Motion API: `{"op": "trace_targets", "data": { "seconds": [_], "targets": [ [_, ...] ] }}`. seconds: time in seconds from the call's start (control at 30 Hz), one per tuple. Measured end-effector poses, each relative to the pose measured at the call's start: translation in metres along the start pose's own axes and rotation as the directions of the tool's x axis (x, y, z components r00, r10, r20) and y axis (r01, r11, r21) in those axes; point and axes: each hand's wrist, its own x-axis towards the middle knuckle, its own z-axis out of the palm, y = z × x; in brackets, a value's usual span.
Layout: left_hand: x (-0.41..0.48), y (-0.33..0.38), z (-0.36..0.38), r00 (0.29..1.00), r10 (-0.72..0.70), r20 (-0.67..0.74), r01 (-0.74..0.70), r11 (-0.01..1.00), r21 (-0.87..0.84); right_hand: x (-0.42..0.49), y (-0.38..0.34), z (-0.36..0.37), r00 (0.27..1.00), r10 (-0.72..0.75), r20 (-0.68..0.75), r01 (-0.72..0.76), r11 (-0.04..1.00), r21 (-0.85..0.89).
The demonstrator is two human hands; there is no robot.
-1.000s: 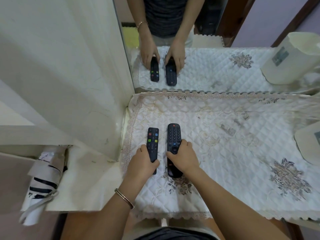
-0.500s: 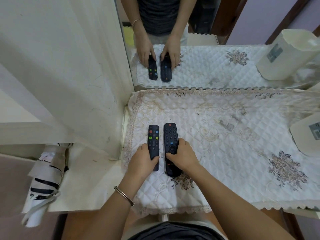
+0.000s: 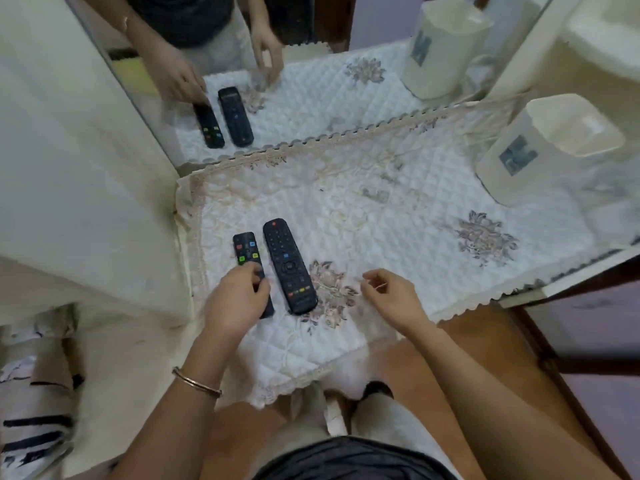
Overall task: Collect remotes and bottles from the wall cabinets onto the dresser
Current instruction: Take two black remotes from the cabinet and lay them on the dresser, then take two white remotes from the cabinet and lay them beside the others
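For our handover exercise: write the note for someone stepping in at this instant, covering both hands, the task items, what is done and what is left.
Left hand: resting on the near end of the small remote; grip unclear.
Right hand: open, empty, off the large remote.
Both remotes lie side by side on the dresser cloth.
Done: two remotes placed.
Left: no bottles visible here; fetch them from the cabinets.

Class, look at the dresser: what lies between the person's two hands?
In the head view, the larger black remote lies between the left hand and right hand, on the quilted cloth.
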Motion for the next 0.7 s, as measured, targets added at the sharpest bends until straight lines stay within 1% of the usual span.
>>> {"op": "trace_targets", "data": {
  "seconds": [0.07, 0.13, 0.23, 0.33, 0.4, 0.5, 0.57, 0.63, 0.7],
  "targets": [
    [-0.008, 0.024, 0.011, 0.991, 0.122, 0.054, -0.124, 0.992, 0.032, -0.022, 0.031, -0.021, 0.996, 0.066, -0.06, -0.064, 0.997, 0.049],
    [-0.019, 0.05, 0.03, 0.957, 0.257, 0.137, -0.263, 0.964, 0.029, -0.052, 0.067, -0.039, 0.982, 0.14, -0.125, -0.128, 0.987, 0.101],
    [-0.046, 0.092, 0.07, 0.86, 0.409, 0.306, -0.424, 0.905, -0.016, -0.106, 0.134, -0.06, 0.939, 0.277, -0.202, -0.242, 0.953, 0.181],
    [-0.089, 0.131, 0.118, 0.749, 0.479, 0.457, -0.508, 0.859, -0.067, -0.174, 0.209, -0.068, 0.861, 0.477, -0.177, -0.414, 0.859, 0.302],
    [-0.12, 0.151, 0.154, 0.69, 0.449, 0.567, -0.512, 0.857, -0.056, -0.225, 0.255, -0.07, 0.786, 0.608, -0.112, -0.526, 0.753, 0.395],
    [-0.161, 0.165, 0.214, 0.587, 0.284, 0.758, -0.479, 0.877, 0.042, -0.302, 0.312, -0.066, 0.64, 0.768, -0.026, -0.624, 0.539, 0.566],
    [-0.187, 0.171, 0.249, 0.524, 0.177, 0.833, -0.466, 0.878, 0.107, -0.351, 0.344, -0.058, 0.534, 0.845, 0.006, -0.632, 0.395, 0.667],
    [-0.213, 0.182, 0.275, 0.474, 0.127, 0.871, -0.488, 0.862, 0.14, -0.396, 0.37, -0.043, 0.432, 0.9, 0.057, -0.626, 0.254, 0.738],
    [-0.238, 0.198, 0.292, 0.466, 0.129, 0.875, -0.509, 0.848, 0.145, -0.432, 0.39, -0.023, 0.338, 0.934, 0.12, -0.582, 0.107, 0.806]
  ]
}}
